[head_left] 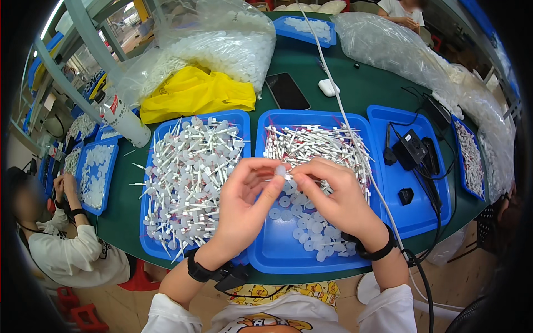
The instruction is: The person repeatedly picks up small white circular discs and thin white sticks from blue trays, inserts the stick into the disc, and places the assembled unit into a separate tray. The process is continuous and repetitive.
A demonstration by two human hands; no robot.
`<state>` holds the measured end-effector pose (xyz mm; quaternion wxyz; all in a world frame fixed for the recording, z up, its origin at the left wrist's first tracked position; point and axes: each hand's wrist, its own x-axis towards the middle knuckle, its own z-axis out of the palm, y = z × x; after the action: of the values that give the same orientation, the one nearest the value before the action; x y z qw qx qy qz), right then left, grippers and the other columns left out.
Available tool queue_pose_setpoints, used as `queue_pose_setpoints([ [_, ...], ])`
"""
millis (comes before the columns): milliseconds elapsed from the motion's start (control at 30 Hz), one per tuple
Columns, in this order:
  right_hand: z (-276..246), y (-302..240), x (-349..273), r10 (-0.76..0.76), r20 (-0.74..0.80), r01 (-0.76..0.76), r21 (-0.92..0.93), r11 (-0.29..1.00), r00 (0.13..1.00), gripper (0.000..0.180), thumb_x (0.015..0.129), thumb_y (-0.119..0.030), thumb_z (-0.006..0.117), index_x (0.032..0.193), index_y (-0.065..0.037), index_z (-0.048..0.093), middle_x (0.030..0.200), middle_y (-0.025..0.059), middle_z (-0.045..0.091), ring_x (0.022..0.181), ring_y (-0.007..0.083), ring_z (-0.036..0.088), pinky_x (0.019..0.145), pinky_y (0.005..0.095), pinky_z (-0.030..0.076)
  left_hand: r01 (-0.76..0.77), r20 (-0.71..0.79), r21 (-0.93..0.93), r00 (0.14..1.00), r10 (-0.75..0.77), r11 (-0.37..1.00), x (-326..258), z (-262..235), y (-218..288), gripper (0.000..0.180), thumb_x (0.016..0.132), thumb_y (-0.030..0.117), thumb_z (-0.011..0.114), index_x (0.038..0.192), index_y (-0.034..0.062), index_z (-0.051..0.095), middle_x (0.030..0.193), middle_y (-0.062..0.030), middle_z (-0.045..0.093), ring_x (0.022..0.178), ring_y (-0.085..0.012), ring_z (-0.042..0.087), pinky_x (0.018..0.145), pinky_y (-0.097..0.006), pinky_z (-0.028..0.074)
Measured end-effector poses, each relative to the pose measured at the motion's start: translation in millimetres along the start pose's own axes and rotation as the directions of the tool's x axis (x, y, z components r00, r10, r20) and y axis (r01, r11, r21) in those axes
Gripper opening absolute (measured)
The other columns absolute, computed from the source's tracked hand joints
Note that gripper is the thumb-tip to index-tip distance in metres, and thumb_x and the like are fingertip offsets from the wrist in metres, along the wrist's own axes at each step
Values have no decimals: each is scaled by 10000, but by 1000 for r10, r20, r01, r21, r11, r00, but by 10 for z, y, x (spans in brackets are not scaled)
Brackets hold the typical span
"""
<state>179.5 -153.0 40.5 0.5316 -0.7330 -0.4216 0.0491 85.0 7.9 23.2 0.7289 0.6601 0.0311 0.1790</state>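
My left hand [241, 208] pinches a small translucent white disc [281, 170] between thumb and fingers. Right against it, my right hand [341, 200] is closed on a thin white stick-like piece, mostly hidden by the fingertips. Both hands meet above the middle blue tray [311, 270]. White stick pieces with pinkish ends [311, 145] fill its far half; loose round discs [316, 228] lie in its near half. To the left, another blue tray [145, 236] is heaped with white sticks, many bearing discs [194, 172].
A third blue tray [422, 219] holds black adapters [411, 150] and cables. Behind are a phone [287, 91], a white earbud case [328, 87], a yellow bag [197, 94] and a bottle [125, 119]. A white cable [333, 83] crosses the table. Co-workers sit at left and far right.
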Motion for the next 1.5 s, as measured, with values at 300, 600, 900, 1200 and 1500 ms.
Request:
queue_pose_setpoints([
  [300,3,46,17,55,-155,-71,-103,992,986,114,935,-78,622,999,6,665,834,114,658,722,222,639,642,321,494,-321,-507,108,797,330,941,44,-91,75,542,896,-74,616,1366,38,369,1446,-146,362,1106,-223,566,837,-309,529],
  [600,7,197,-69,3,44,17,-447,895,999,218,852,1,612,1065,4,656,1074,144,625,1065,308,567,903,407,461,-457,-314,315,777,546,832,52,-135,51,621,839,-20,631,1405,54,390,1471,-156,368,1304,-312,474,1034,-426,420],
  [900,49,304,-228,-11,288,200,-634,747,958,477,762,41,610,1239,29,599,1218,174,578,1233,335,494,1044,453,380,-324,366,766,930,37,555,-9,-106,-112,278,845,84,699,1114,76,627,968,-86,643,983,-255,593,1033,-417,371],
  [1200,49,243,-139,-25,126,91,-559,824,992,125,838,-33,644,953,10,667,968,115,644,1028,297,580,943,410,423,-324,398,797,916,-41,509,-13,-154,-157,232,802,30,692,1016,87,623,833,-36,629,884,-259,598,1039,-430,362],
  [1500,25,142,-27,10,-239,-81,-290,954,971,102,807,-11,723,864,-1,640,854,126,649,785,285,661,701,370,519,-364,427,820,903,-49,442,-28,-142,-139,111,817,96,714,905,93,645,840,-41,640,927,-251,606,1057,-437,348],
])
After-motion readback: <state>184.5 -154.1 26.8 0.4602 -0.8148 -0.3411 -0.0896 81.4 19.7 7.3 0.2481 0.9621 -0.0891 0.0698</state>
